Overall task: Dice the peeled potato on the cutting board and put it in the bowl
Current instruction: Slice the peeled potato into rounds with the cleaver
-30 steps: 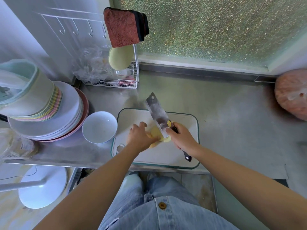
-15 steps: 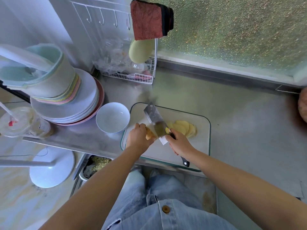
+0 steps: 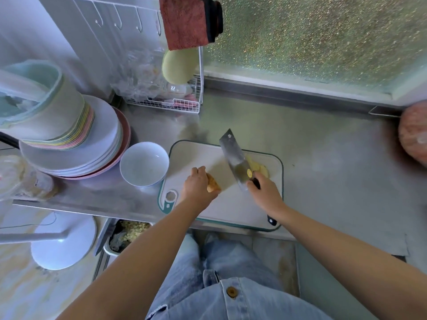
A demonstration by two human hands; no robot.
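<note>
Nearest the camera are a pale denim shirt (image 3: 231, 303) and jeans (image 3: 184, 269), with both bare forearms reaching out over the surface (image 3: 323, 172). The left hand (image 3: 196, 184) curls its fingers (image 3: 200, 170) over a chunk of peeled potato (image 3: 213, 185), pressing it down on the cutting board (image 3: 196, 153). The chunk shows just to the right of those fingers. The right hand (image 3: 263, 192) has its fingers (image 3: 251, 184) wrapped tight round the dark handle of a cleaver (image 3: 232, 155). The blade slants away from them between the two hands, tilted; whether its edge touches the board cannot be told. Just beyond the right fingers, partly behind the blade, lie a few cut potato slices (image 3: 257, 166) on the board. Left of the left fingers, just beside the board, stands a white bowl (image 3: 122, 166) with no potato in it. Farther left sits a stack of plates (image 3: 69, 155). Beyond everything stand a wire rack (image 3: 166, 105), a hanging red cloth (image 3: 184, 21) and a frosted window (image 3: 323, 31).
</note>
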